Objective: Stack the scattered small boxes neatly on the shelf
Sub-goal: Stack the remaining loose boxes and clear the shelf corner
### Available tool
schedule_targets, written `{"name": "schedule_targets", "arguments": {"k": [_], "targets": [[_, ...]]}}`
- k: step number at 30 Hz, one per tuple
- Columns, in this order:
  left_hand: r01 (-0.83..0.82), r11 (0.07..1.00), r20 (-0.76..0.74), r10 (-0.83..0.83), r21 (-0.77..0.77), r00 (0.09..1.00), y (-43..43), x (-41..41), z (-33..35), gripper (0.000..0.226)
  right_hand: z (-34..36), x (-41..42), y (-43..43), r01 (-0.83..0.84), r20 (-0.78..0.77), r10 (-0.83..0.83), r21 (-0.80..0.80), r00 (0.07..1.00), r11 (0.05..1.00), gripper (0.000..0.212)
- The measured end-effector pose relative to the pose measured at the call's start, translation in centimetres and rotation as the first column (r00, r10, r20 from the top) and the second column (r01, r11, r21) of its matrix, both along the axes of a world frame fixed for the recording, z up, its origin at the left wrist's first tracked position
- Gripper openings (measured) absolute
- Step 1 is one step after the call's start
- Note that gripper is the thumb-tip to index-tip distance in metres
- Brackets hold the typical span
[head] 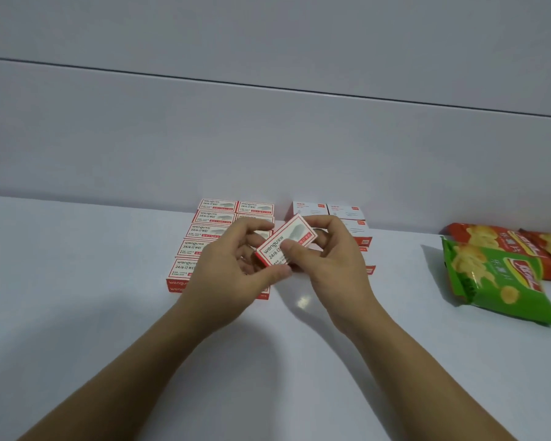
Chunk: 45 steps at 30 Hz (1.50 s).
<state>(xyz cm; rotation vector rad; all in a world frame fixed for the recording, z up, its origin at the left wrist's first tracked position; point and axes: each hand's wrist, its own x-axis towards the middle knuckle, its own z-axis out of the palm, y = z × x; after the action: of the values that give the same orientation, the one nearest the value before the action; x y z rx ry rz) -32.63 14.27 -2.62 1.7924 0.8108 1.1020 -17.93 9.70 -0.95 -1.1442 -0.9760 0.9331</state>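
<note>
The white shelf [77, 313] spreads out in front of you, meeting a plain pale back panel [268, 138]. At your right lies a green crisp bag [503, 288], overlapping red crisp bags [490, 237] behind it; their lettering is too blurred to read. Against the back sits a tidy block of red-and-white boxes [201, 246], two columns wide and layered, each top printed "wengu" and "24/6". Just right of it stands a group of whiter boxes [347, 214] with small red labels, text illegible. Your left hand [226, 275] and right hand [334, 268] both grip the held box [285, 243], thumbs on its near face and fingers curled behind. It hangs tilted above the shelf between your hands, in front of the gap between the two groups. It is white, red-bordered, with a grey picture, reading "wengu" and "24/6".
</note>
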Motion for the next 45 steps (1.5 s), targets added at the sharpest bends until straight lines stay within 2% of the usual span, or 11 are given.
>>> {"name": "schedule_targets", "arguments": {"k": [5, 8, 11, 16, 21, 25, 28, 31, 35, 39, 45], "targets": [[-0.047, 0.997, 0.154, 0.056, -0.06, 0.986, 0.5, -0.1, 0.2, 0.037, -0.1, 0.5, 0.2, 0.087, 0.039, -0.087, -0.003, 0.995, 0.996, 0.008], [-0.074, 0.996, 0.149, 0.081, -0.052, 0.986, 0.6, -0.5, 0.3, 0.028, -0.1, 0.9, 0.2, 0.05, 0.094, -0.05, 0.001, 0.994, 0.999, 0.017], [-0.094, 0.994, 0.018, 0.093, 0.052, 0.995, 0.7, -0.8, 0.4, 0.024, -0.1, 1.0, 0.2, 0.019, 0.158, -0.021, 0.011, 0.987, 1.0, 0.021], [0.013, 0.954, -0.337, 0.094, 0.301, 0.937, 0.7, -1.3, 0.5, 0.057, -0.2, 0.8, 0.2, -0.012, 0.153, 0.015, -0.02, 0.988, 1.0, 0.017], [-0.019, 0.891, -0.401, 0.224, 0.454, 0.889, 0.6, -1.7, 0.9, 0.054, -0.4, 0.4, 0.3, -0.02, 0.16, 0.026, -0.038, 0.987, 0.999, 0.013], [0.117, 0.788, -0.538, 0.295, 0.604, 0.79, 0.5, -1.8, 2.2, 0.048, -0.6, 0.5, 0.3, -0.022, 0.179, 0.028, -0.038, 0.983, 0.999, 0.011], [0.153, 0.816, -0.586, 0.257, 0.558, 0.769, 0.8, -2.0, 3.0, 0.045, -0.7, 0.6, 0.3, -0.039, 0.208, 0.048, -0.047, 0.977, 0.998, 0.008], [0.138, 0.849, -0.607, 0.242, 0.511, 0.757, 1.0, -2.6, 2.6, 0.045, -0.7, 0.7, 0.4, 0.035, 0.284, -0.027, -0.023, 0.958, 0.999, 0.009], [0.157, 0.853, -0.678, 0.271, 0.499, 0.683, 0.9, -3.3, 1.4, 0.048, -0.3, 1.2, 0.4, 0.149, 0.315, -0.153, 0.037, 0.937, 0.988, 0.011], [0.192, 0.836, -0.724, 0.304, 0.515, 0.619, 1.1, -3.7, 0.5, 0.044, -0.1, 1.6, 0.3, 0.183, 0.336, -0.19, 0.053, 0.922, 0.982, 0.01], [0.217, 0.841, -0.746, 0.284, 0.495, 0.602, 1.3, -3.2, -0.2, 0.037, -0.1, 1.5, 0.3, 0.187, 0.367, -0.196, 0.061, 0.909, 0.98, 0.009]]}}
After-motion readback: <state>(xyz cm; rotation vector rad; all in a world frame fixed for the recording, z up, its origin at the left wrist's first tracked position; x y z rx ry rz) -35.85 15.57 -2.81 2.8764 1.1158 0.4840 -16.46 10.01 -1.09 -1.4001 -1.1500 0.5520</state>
